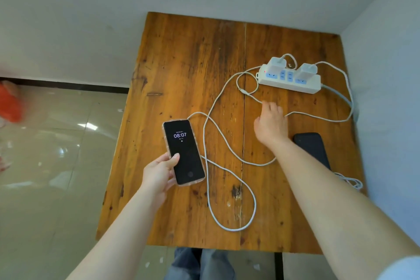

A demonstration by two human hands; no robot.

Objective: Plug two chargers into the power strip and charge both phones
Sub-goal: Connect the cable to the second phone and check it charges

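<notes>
While both chargers sit in the strip, items run left to right as follows.

Left hand (159, 171): closed around the lower edge of the lit phone (183, 152), thumb on the glass. That phone lies near the table's (181, 52) left side, screen up showing 08:07, in a pale patterned case; a white cable (212, 134) meets its top end.

Right hand (270, 124): palm down mid-table, fingers loosely spread and reaching onto the second cable (251, 95); whether it is pinched cannot be told. Its free plug lies by a small loop near the strip.

Dark phone (312, 149): screen off, partly under the right forearm, no cable seen attached.

Power strip (289, 79): white, blue sockets, far right, two white chargers (305, 70) seated.

Risk: the cables cross and loop; pulling one could drag the lit phone's connector loose or shift the strip.
</notes>
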